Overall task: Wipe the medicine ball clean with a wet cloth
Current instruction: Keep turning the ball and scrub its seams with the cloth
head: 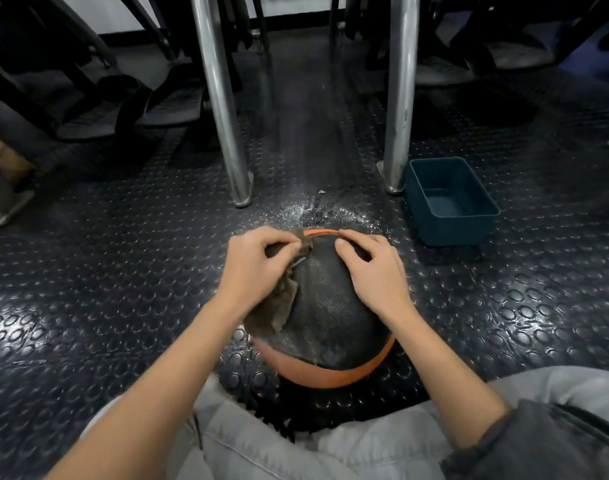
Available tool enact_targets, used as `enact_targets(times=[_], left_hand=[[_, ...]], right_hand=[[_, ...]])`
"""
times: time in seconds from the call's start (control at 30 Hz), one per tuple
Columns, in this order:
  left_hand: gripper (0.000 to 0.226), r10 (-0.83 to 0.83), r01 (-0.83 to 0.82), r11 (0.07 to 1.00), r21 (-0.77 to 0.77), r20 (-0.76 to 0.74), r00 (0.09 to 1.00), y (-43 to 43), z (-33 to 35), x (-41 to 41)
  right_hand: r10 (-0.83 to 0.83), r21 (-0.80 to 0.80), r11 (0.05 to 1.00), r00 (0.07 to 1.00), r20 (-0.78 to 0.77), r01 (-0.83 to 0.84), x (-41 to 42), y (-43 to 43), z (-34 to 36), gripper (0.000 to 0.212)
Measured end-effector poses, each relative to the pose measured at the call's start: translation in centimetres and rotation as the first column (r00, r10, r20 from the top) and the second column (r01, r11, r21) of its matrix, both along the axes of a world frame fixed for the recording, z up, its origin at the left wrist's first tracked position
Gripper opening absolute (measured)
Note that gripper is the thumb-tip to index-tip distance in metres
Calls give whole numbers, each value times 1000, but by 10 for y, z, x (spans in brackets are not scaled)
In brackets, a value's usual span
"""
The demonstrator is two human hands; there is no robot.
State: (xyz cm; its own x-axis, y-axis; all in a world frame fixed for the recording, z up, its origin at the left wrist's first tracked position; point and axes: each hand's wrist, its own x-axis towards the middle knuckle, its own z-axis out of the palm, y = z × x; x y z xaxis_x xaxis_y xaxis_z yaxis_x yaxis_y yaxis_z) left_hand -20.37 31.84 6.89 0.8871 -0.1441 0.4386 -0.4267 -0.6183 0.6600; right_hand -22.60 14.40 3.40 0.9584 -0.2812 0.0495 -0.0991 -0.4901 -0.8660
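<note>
I see the medicine ball (330, 306) sitting on the floor (123, 271) right in front of my operator's knees, between the 2 forearms. It is round, so it has no long axis to speak of. Its black panel faces up toward the camera and runs from near to far. An orange band wraps the near underside, and a thin orange seam shows at the far top. The black surface looks finely grained, with pale dusty streaks near the orange edge.

The left hand (258, 265) has its fingers curled tight, pinching the cloth (278, 306) against the ball's upper left. The cloth is a limp brown-grey rag that hangs down that side. The right hand (375, 271) lies on the upper right with fingers bent over the curve, holding nothing.

The floor is dark rubber studded with raised round dots, with pale specks scattered just beyond the ball. A rectangular teal plastic tub (452, 226) sits to the far right, beside the right chrome leg (400, 98). The left chrome leg (223, 116) stands apart from it. Grey trousers (296, 452) fill the bottom edge.
</note>
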Motion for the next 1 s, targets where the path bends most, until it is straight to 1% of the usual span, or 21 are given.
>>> enact_targets(times=[0.07,0.1,0.17,0.23,0.33,0.4,0.47,0.5,0.57,0.63,0.7,0.73,0.8,0.87,0.93,1.0], left_hand=[[7,-43,45,999,-20,65,997,-9,-2,-21],[10,-106,107,994,1,105,989,-14,-4,-33],[17,-257,241,965,103,185,949,-27,-12,-53],[19,-310,281,946,160,207,928,-30,-17,-57],[19,-269,246,959,138,184,945,-21,-11,-36],[14,-159,146,985,92,143,977,-13,-5,-16],[5,-30,27,999,46,61,998,-4,1,3],[5,3,-4,999,33,31,1000,-2,1,7],[8,17,-18,1000,19,51,999,-5,-2,-1],[13,-54,52,998,18,106,993,-16,-3,-23],[17,-213,199,976,92,182,960,-28,-8,-48],[18,-269,247,961,127,205,941,-32,-9,-54],[19,-309,279,947,160,208,928,-24,-8,-47],[18,-228,205,970,133,192,955,-10,-7,-29],[14,-62,54,996,69,110,992,4,-5,-6],[5,50,-50,999,-6,19,999,11,-6,3]], right_hand=[[3,17,1000,1000,18,-3,1,-3,-1,35],[6,30,1000,1000,25,-7,3,-5,-1,36],[24,52,998,999,27,-25,6,-6,-1,36],[43,69,997,999,12,-44,6,-6,0,34],[33,64,997,999,10,-33,9,-5,0,34],[27,60,998,1000,9,-28,9,-5,-1,35],[25,69,997,1000,8,-25,8,-4,-3,36],[22,67,998,1000,13,-23,7,-4,-4,36],[17,67,998,1000,24,-18,7,-6,-6,34],[14,89,996,999,40,-18,7,-8,-7,32],[26,102,994,998,60,-32,7,-11,-8,30],[35,107,993,997,65,-42,8,-11,-9,30],[48,113,992,997,64,-55,7,-8,-10,31],[52,99,993,996,68,-58,6,-4,-8,32],[56,86,994,996,63,-61,5,-2,-6,32],[67,86,994,996,65,-72,2,-5,-6,31]])
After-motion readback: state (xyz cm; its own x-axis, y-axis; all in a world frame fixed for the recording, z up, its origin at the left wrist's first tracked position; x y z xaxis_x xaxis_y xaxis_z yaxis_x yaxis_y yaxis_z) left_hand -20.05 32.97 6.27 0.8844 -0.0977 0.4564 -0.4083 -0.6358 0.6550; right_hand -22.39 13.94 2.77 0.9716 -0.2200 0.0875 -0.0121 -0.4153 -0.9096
